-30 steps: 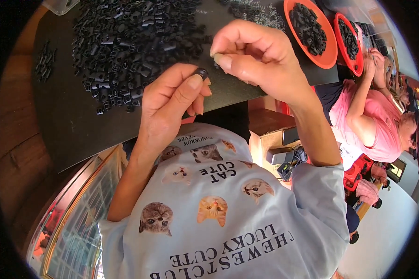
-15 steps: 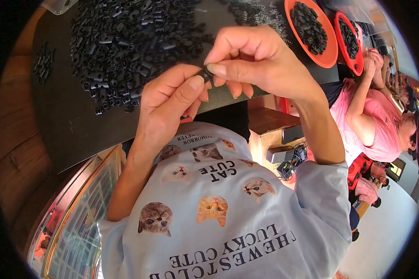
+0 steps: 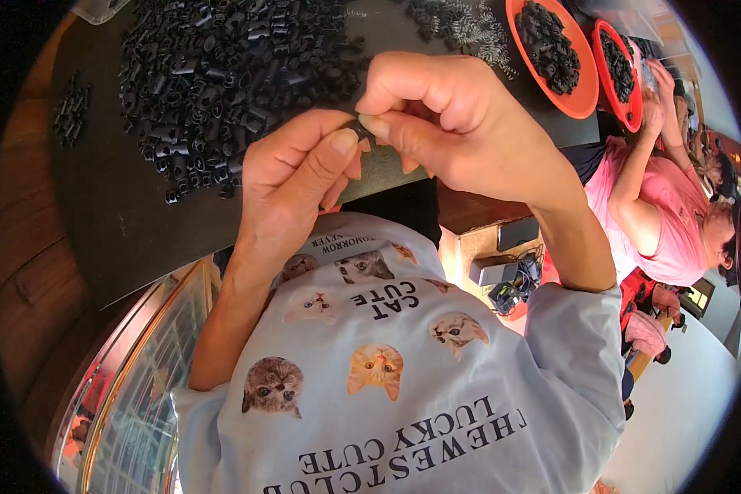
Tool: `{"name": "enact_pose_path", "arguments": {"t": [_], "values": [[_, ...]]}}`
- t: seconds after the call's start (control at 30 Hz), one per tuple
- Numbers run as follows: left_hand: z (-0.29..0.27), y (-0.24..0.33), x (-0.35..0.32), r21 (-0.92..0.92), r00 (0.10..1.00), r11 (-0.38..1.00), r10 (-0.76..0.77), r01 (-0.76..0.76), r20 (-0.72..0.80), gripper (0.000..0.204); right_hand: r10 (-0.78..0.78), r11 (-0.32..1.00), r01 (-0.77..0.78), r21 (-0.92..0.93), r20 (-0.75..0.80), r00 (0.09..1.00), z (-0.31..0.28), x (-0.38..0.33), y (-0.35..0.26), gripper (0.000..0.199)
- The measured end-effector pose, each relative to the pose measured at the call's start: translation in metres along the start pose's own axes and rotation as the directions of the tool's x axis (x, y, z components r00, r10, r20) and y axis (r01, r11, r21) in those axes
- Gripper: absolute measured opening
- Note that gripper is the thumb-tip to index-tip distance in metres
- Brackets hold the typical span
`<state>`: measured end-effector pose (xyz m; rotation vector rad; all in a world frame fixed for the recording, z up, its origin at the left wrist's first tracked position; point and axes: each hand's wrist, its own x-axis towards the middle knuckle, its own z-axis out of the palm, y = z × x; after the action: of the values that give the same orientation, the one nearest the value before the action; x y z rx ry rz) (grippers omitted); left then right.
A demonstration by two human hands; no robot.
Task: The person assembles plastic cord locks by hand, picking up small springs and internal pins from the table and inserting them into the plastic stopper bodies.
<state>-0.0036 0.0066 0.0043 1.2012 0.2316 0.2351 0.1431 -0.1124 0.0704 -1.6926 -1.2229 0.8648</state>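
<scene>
A small black plastic piece (image 3: 359, 129) is pinched between the thumb and forefinger of my left hand (image 3: 296, 169), mostly covered by the fingertips. My right hand (image 3: 449, 123) meets it from the other side, its thumb and curled forefinger closed on the piece's right end. Both hands hover over the near edge of the dark table (image 3: 99, 222), fingertips almost touching. Beyond them spreads a large pile of loose black plastic parts (image 3: 214, 90), some tube-shaped. Farther right lie small metal springs (image 3: 487, 37), beside more black parts.
An orange bowl (image 3: 586, 97) and a red bowl (image 3: 631, 122), both holding black parts, stand at the right. A small group of black parts (image 3: 72, 111) lies at the far left. A co-worker in a pink shirt (image 3: 667, 214) sits to the right. Boxes and cables (image 3: 510, 280) are below the table.
My right hand has drawn its fingers in more tightly and turned slightly, its thumb pressing at the black piece. My left hand keeps its pinch and has shifted slightly left.
</scene>
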Motion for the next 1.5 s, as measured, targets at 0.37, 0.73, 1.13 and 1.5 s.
{"name": "enact_pose_path", "arguments": {"t": [0.37,0.73,1.13,1.5], "values": [[-0.003,-0.004,0.001,-0.078,0.999,0.996,0.036,-0.037,-0.012,0.024,-0.081,0.996,0.076,-0.039,-0.143,0.986,0.008,-0.001,0.003,0.008],[0.004,0.004,0.000,-0.160,0.997,0.987,-0.001,-0.012,-0.081,0.021,-0.518,0.551,0.357,-0.754,0.026,0.855,0.007,-0.007,0.009,0.042],[0.007,0.006,0.001,-0.068,1.000,0.998,-0.008,0.007,-0.014,0.028,-0.610,0.429,0.365,-0.826,0.033,0.791,-0.010,-0.014,0.015,0.027],[0.005,-0.001,0.000,0.002,1.000,1.000,0.014,-0.014,0.013,0.024,-0.117,0.490,-0.422,-0.762,-0.537,0.835,-0.122,-0.072,0.040,0.044]]}}
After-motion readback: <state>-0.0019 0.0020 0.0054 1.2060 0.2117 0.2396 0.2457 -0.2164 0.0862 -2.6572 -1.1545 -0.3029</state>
